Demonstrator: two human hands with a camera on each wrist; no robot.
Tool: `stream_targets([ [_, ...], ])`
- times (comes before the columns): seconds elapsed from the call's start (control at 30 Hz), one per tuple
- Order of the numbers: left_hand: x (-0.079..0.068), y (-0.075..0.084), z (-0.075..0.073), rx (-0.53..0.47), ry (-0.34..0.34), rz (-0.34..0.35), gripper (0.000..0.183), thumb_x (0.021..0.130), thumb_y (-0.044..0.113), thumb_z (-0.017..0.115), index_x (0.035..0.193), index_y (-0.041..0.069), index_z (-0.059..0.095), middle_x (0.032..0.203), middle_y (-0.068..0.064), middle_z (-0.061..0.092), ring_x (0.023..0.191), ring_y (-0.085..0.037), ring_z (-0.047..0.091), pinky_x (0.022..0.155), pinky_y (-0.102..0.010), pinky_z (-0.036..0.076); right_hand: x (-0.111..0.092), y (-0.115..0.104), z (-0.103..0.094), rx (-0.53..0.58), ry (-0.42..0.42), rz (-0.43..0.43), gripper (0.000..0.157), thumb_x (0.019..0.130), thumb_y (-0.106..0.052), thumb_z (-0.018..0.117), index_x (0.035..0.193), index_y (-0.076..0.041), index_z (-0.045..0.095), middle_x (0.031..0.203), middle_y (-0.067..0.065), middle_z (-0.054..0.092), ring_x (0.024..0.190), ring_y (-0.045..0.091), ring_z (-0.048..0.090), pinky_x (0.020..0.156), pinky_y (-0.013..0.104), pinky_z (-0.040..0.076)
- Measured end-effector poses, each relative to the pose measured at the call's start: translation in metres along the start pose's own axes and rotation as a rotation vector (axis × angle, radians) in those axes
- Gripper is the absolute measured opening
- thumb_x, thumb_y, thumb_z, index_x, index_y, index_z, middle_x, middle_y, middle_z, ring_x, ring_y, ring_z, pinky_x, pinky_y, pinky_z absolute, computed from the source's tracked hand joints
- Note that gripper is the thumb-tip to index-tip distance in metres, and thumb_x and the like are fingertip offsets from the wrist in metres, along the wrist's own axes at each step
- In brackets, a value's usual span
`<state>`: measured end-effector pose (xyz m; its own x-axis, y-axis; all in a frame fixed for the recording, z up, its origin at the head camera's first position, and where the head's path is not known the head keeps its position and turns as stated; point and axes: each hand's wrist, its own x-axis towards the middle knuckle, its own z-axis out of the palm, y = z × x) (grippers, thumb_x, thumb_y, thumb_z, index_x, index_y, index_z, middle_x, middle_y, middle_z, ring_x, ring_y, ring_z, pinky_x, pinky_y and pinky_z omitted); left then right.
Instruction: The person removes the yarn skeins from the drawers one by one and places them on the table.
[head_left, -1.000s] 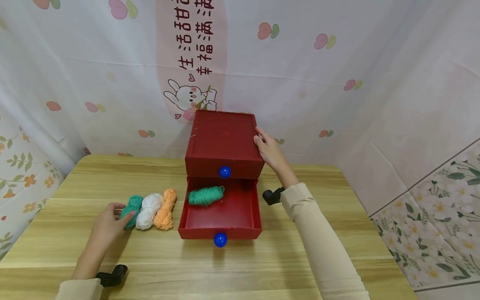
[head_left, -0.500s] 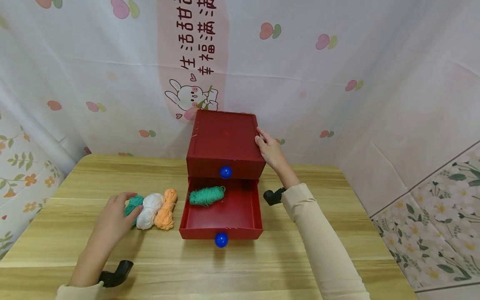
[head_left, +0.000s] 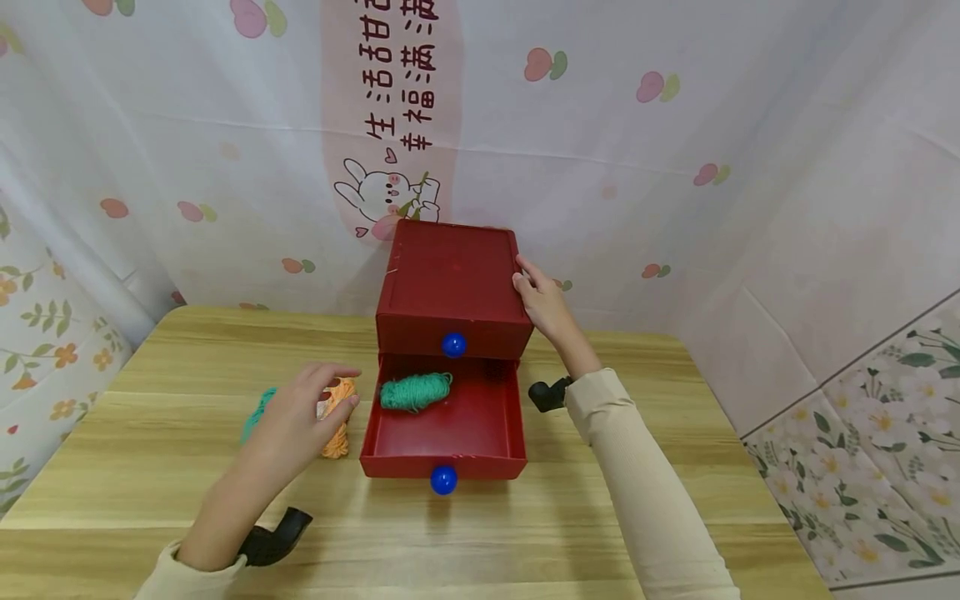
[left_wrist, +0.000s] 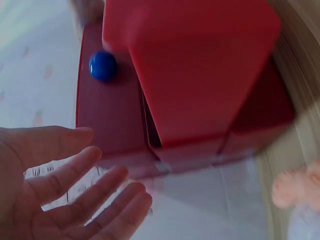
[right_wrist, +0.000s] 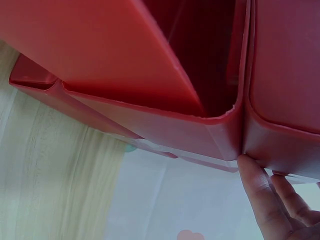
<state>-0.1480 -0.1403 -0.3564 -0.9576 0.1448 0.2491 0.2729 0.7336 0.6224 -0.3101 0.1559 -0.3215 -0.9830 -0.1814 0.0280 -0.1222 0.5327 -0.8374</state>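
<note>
My left hand (head_left: 296, 417) hovers palm-in over the yarn skeins left of the drawer, its fingers spread and relaxed with nothing between them. Partly behind it lie an orange skein (head_left: 337, 440) and a green skein (head_left: 257, 414); a white skein (left_wrist: 304, 224) is mostly covered in the head view. My right hand (head_left: 545, 307) rests against the right side of the red drawer cabinet (head_left: 453, 275), fingertips at its top edge. The lower drawer (head_left: 468, 437) is pulled out, and a teal-green skein (head_left: 415, 392) lies in its back left.
Blue ball knobs sit on the upper drawer front (head_left: 453, 344) and the lower one (head_left: 443, 480). The cabinet stands on a wood-grain table (head_left: 420, 550), backed by a printed curtain (head_left: 600, 167). A black camera mount (head_left: 273, 540) sticks out from the left wrist.
My left hand has lifted off the green skein and moved right, across the white skein toward the orange one and the drawer. The right hand stays on the cabinet.
</note>
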Motion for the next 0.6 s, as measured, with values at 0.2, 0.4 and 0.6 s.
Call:
stream_targets([
  [0.2,0.013,0.018,0.017,0.023,-0.073,0.095,0.031,0.086,0.011,0.065,0.116,0.006,0.061,0.115,-0.014,0.06,0.095,-0.031,0.061,0.073,-0.039,0.055,-0.001,-0.002,-0.001,-0.002,-0.001,-0.001,0.051,0.101,-0.034,0.033,0.149,-0.022,0.02,0.145,0.014,0.039,0.126,0.029,0.046,0.103,0.046,0.038],
  [0.4,0.03,0.024,0.035,0.109,-0.16,0.164,0.032,0.085,0.009,0.066,0.116,0.003,0.062,0.116,-0.013,0.062,0.1,-0.03,0.063,0.08,-0.039,0.054,0.0,-0.003,-0.001,-0.005,-0.001,-0.002,0.051,0.101,-0.034,0.032,0.149,-0.022,0.02,0.144,0.014,0.039,0.125,0.03,0.047,0.102,0.046,0.039],
  [0.6,0.043,0.027,0.045,0.219,-0.255,0.214,0.039,0.083,0.009,0.069,0.119,0.001,0.059,0.119,-0.016,0.059,0.105,-0.032,0.059,0.084,-0.042,0.053,-0.001,-0.002,-0.001,-0.018,-0.003,0.005,0.051,0.101,-0.035,0.032,0.149,-0.023,0.02,0.143,0.014,0.04,0.123,0.03,0.048,0.102,0.047,0.039],
])
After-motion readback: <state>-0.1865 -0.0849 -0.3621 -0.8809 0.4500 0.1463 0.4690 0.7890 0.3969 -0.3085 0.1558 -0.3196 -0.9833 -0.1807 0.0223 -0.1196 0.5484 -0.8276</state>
